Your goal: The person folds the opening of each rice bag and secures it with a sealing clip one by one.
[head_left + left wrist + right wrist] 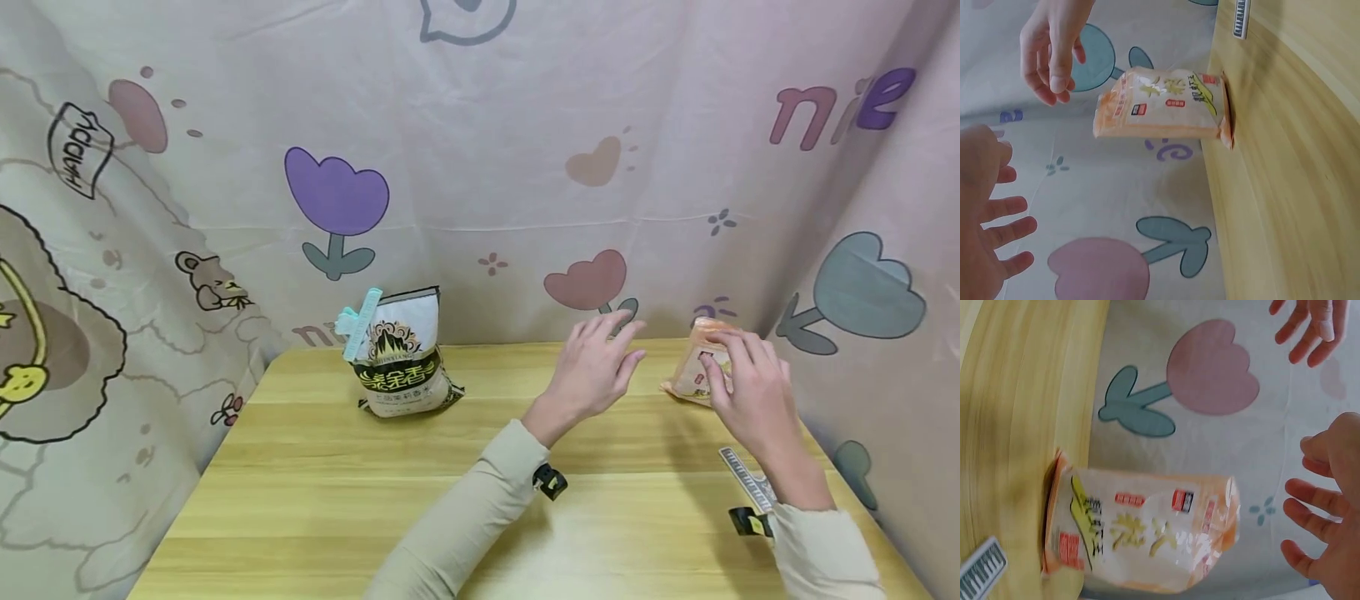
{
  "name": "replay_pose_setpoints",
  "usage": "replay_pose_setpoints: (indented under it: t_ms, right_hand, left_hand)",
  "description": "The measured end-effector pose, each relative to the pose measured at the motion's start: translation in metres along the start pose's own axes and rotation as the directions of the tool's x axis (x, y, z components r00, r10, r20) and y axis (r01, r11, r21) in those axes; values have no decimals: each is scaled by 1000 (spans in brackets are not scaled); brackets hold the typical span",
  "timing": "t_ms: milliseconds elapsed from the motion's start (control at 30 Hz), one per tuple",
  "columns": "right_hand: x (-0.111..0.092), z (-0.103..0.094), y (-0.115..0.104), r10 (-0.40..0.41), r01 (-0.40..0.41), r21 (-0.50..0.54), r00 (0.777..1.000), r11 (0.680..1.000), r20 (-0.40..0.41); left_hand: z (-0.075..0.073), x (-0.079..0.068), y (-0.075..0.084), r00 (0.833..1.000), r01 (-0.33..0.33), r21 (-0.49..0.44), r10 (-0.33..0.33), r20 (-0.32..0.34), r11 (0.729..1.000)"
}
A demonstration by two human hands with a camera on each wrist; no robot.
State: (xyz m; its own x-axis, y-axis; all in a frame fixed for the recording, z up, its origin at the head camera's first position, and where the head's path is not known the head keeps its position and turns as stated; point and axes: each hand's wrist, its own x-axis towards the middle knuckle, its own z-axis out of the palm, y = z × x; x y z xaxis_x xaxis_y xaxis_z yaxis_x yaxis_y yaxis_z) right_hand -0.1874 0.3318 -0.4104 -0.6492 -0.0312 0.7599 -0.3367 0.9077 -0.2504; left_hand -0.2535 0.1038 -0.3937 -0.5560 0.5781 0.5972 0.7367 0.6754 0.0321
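Observation:
An orange-and-white plastic food bag [693, 367] with printed characters stands upright at the back right of the table. My right hand [757, 400] overlaps it in the head view; in the right wrist view, that hand's loosely bent fingers [1313, 503] are apart from the bag's top [1232, 512]. To the left of the bag my left hand [592, 367] is raised over the table, fingers spread and holding nothing. The left wrist view has both hands in the air, with the bag [1166, 106] beyond them.
A rice bag [405, 375] with a teal clip [362, 325] at its top corner stands at the back left. Below my right hand a grey-and-white strip with dark bars [746, 479] lies on the wooden table [315, 500]. A printed curtain [480, 167] surrounds the table.

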Motion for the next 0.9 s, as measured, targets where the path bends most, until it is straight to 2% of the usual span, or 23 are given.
replay_pose_setpoints:
  t_ms: [367, 500, 667, 900]
  right_hand:
    - [2, -7, 29, 26, -26, -3, 999, 1000, 23]
    - [4, -3, 36, 27, -27, -12, 1000, 1000, 16]
    - [9, 0, 46, 36, -37, -31, 999, 999, -7]
    - [10, 3, 57, 59, -57, -70, 998, 996, 24]
  left_hand:
    - [20, 38, 26, 992, -32, 18, 30, 119, 999]
    - [30, 48, 30, 987, -29, 40, 22, 156, 999]
    - [41, 62, 31, 985, -24, 43, 17, 171, 999]
    - [52, 80, 43, 970, 4, 32, -11, 241, 999]
